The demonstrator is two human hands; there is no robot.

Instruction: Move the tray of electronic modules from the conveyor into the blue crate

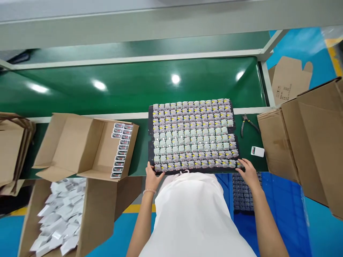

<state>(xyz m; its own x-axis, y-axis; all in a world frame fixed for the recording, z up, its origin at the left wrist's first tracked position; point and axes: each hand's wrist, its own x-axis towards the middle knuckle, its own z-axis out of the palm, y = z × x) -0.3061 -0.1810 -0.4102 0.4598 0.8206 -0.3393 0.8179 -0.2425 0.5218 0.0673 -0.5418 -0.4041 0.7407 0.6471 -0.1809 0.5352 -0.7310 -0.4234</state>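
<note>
A black foam-like tray (150, 150) lies on the green bench in front of my body. Rows of small pale electronic units (193, 135), with yellow and silvery parts, fill it. My left hand (153, 178) grips the tray's near left corner, thumb along the near edge and fingers at the side. At the near right corner, my right hand (248, 174) holds the tray in the same way, fingertips beside the last unit of the front row. The undersides of both grips are hidden.
Pliers (248, 125) and a small white case (257, 151) lie right of the tray. An open carton (104, 142) with white packs stands left, above a box of white pieces (61, 210). Another carton (302, 142) stands right. A blue crate (281, 207) sits below.
</note>
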